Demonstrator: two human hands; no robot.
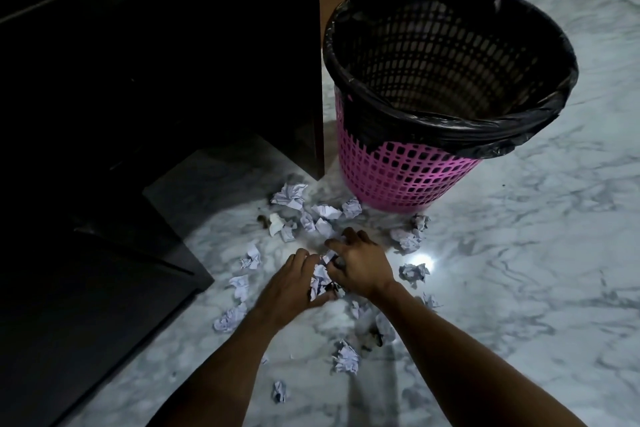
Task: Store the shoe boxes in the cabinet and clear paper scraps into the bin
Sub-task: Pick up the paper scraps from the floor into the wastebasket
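Upright bin [398, 177], open mouth upward

Paper scraps [289, 196]: crumpled and blurred from where I look down; I can read no words or numbers on them.
Bin [398, 180]: I find no readable label or brand on its pink lattice wall.
Black liner [450, 137]: plain, nothing legible.
Cabinet [156, 62]: too dark for me to read anything.
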